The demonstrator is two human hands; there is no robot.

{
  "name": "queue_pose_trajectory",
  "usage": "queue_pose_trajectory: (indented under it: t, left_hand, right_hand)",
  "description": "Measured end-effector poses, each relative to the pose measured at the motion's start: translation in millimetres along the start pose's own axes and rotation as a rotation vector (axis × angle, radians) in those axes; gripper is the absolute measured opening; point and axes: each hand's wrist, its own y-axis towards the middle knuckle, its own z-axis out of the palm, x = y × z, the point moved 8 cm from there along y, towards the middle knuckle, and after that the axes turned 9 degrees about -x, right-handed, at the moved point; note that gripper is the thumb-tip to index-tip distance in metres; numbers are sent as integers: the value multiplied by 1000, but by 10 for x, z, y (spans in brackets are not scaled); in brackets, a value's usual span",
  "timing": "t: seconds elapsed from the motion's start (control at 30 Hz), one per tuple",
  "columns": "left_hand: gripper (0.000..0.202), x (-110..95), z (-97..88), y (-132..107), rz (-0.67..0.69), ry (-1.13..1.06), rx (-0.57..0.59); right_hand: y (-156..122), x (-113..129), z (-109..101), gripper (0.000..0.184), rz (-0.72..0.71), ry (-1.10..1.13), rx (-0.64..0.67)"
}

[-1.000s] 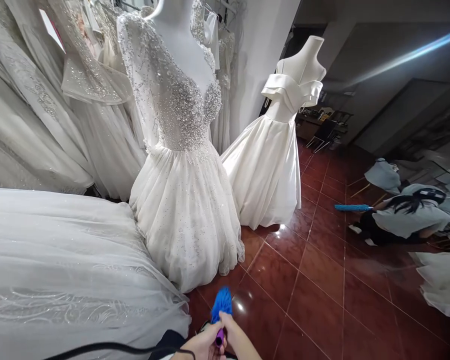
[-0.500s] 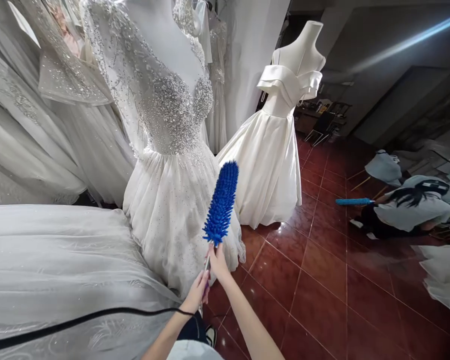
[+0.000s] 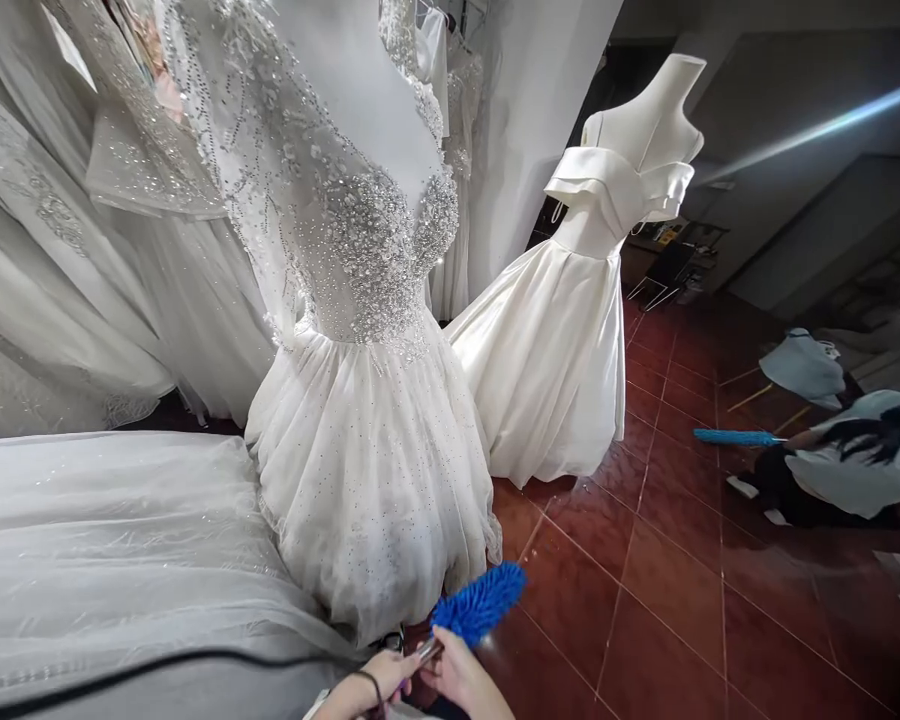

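Near the bottom of the head view I hold a duster (image 3: pixel 484 602) with bright blue bristles and a thin metal handle. My left hand (image 3: pixel 386 674) is closed on the lower handle, with a dark band about its wrist. Closer to the bristles, my right hand (image 3: pixel 454 668) is closed around the same handle. The duster head tilts up to the right, low beside the hem of a beaded white gown (image 3: pixel 375 440) on a mannequin. Whether the bristles touch the hem, I cannot tell.
A satin off-shoulder gown (image 3: pixel 562 350) stands behind on a mannequin. White gowns (image 3: pixel 37 250) hang at left; spread white fabric (image 3: pixel 112 520) lies below them. A black cable (image 3: pixel 217 657) crosses it. On the red tiles (image 3: pixel 667 570), another person (image 3: pixel 855 460) crouches by a blue duster (image 3: pixel 739 437).
The duster has dropped from in front of the gown's skirt to near its hem and tilted rightward. Both hands came down with it. The scene has shifted slightly right and down in view.
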Motion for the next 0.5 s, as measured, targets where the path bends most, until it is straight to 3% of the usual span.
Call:
queue_pose_trajectory:
  t: [0.1,0.17,0.27,0.33,0.4,0.43,0.5]
  left_hand:
    - [69,-463,-8,68,106,15,-2]
    - [68,-869,-120,18,253,-6,-52]
    - [58,-1506,-393,-196,537,-91,-167]
    - [53,-1791,-574,-307,649,-147,-249]
    - [51,-1903,-723,-306,671,-190,-331]
    - [51,-1890,-786,-264,657,-211,-375]
    - [53,-1713,-856,-97,553,-270,-424]
  right_hand:
    - [59,662,-94,24,-192,34,-172]
    - [-37,1183,-68,26,-333,63,-212]
    - [-452,1966,119,29,-630,44,-181]
    - [-795,2376,379,35,-850,-54,-95]
    - [-980,2618,691,39,-998,-165,2]
    - [-949,2662,832,38,-994,-195,42]
    - [-657,2604,1051,32,-854,-228,104]
